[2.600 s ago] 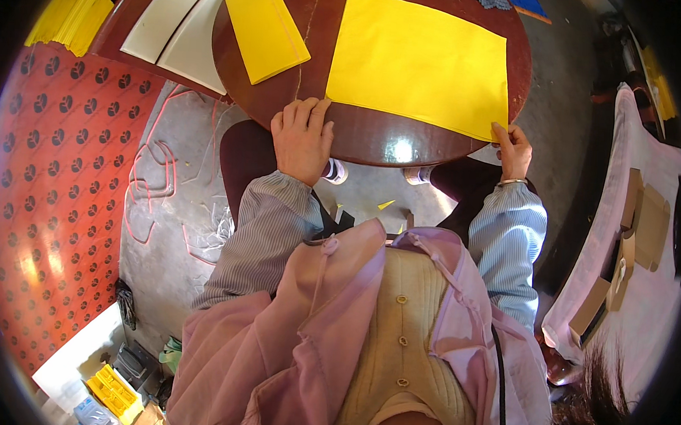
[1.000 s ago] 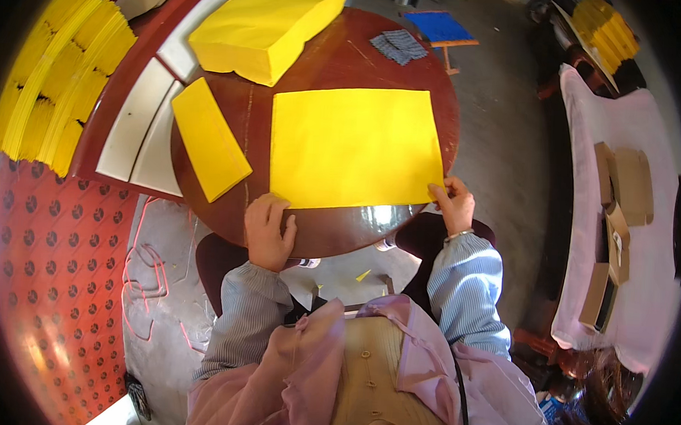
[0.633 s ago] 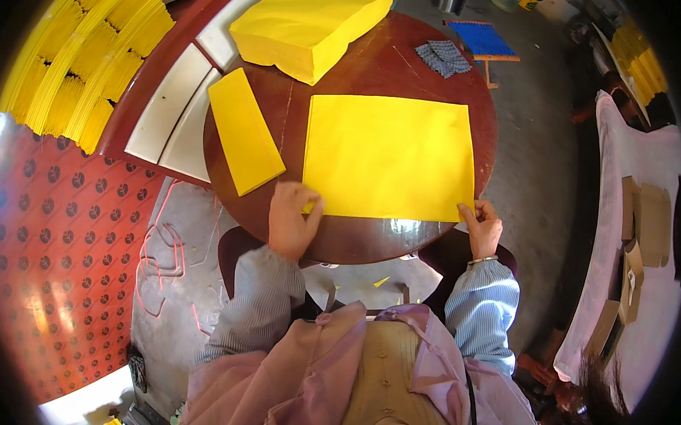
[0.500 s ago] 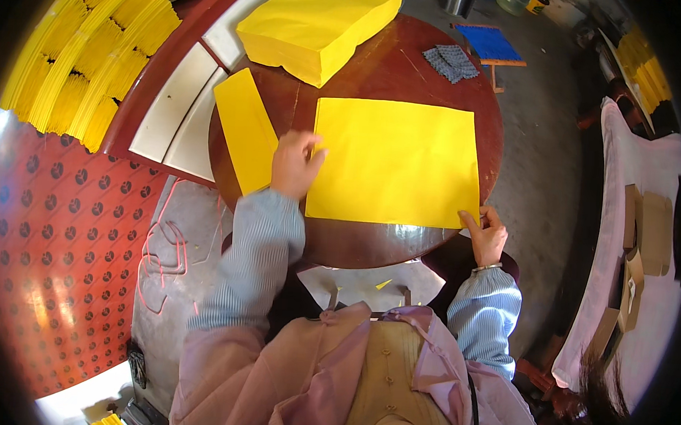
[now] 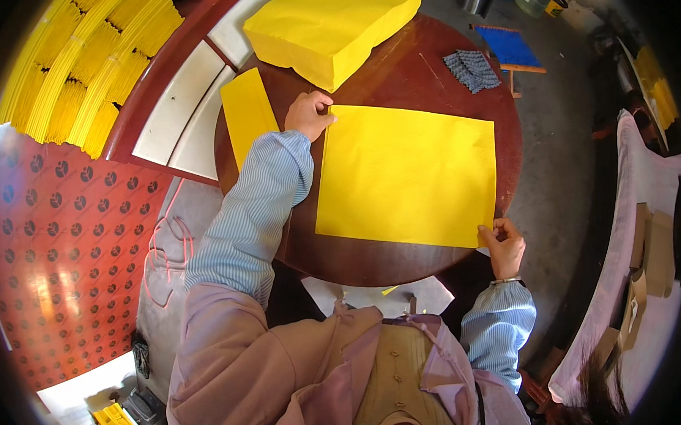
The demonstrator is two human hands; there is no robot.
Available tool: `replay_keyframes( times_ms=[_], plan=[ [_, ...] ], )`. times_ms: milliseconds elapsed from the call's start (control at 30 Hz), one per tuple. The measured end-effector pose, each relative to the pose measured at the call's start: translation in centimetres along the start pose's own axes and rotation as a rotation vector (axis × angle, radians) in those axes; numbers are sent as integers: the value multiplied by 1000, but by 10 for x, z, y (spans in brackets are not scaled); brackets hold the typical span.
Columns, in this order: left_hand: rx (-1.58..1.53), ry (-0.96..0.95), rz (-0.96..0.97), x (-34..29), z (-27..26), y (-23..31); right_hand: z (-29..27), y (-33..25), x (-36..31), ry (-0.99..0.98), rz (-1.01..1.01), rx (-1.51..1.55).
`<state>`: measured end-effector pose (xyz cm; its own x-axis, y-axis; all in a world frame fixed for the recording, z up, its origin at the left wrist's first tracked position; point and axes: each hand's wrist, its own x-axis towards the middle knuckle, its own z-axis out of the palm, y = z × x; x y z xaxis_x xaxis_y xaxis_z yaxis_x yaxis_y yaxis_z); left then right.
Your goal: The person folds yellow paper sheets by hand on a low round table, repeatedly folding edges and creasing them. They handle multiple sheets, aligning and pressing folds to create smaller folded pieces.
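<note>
A large yellow paper sheet (image 5: 408,177) lies flat on the round dark red table (image 5: 353,268) in front of me. My left hand (image 5: 310,115) is at its far left corner, with thumb and fingers closed on the edge there. At the near right corner, my right hand (image 5: 505,247) pinches the paper between thumb and fingers. Beside my left forearm lies a narrow yellow paper piece (image 5: 248,110), partly covered by the sleeve. Behind it stands a thick block of yellow paper (image 5: 326,29).
A crumpled checked cloth (image 5: 470,70) rests at the table's far right, with a blue-topped stool (image 5: 509,49) beyond. Bundled yellow paper (image 5: 81,57) is piled at the far left, above a red patterned board (image 5: 65,254). Cardboard pieces (image 5: 660,253) lie on the right.
My left hand has moved from the sheet's left side up to its far left corner and closed there. My right hand stays at the near right corner. The view has shifted slightly.
</note>
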<state>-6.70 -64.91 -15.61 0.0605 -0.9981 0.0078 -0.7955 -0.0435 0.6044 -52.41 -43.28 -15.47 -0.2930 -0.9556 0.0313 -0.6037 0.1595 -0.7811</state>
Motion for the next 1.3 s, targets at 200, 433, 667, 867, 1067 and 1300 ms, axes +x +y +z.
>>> replay_keyframes(
  times_ms=[200, 433, 667, 867, 1067, 1300],
  plan=[
    [-5, -35, 49, 6, -1, -5, -1, -3, -1, 1, -4, -32],
    [-7, -23, 47, 4, -2, -3, 0, -1, -2, 24, -27, -77],
    [-20, 19, 58, -8, -2, -5, 3, 4, -5, 28, -41, -90],
    [10, 138, 13, -13, 11, 2, 5, 7, -6, 22, -51, -24],
    [90, 61, -205, -8, 9, 24, 5, 2, -8, 19, -66, -21],
    [128, 10, -259, -4, 7, 35, 4, -4, -8, 17, -70, -23]
  ],
)
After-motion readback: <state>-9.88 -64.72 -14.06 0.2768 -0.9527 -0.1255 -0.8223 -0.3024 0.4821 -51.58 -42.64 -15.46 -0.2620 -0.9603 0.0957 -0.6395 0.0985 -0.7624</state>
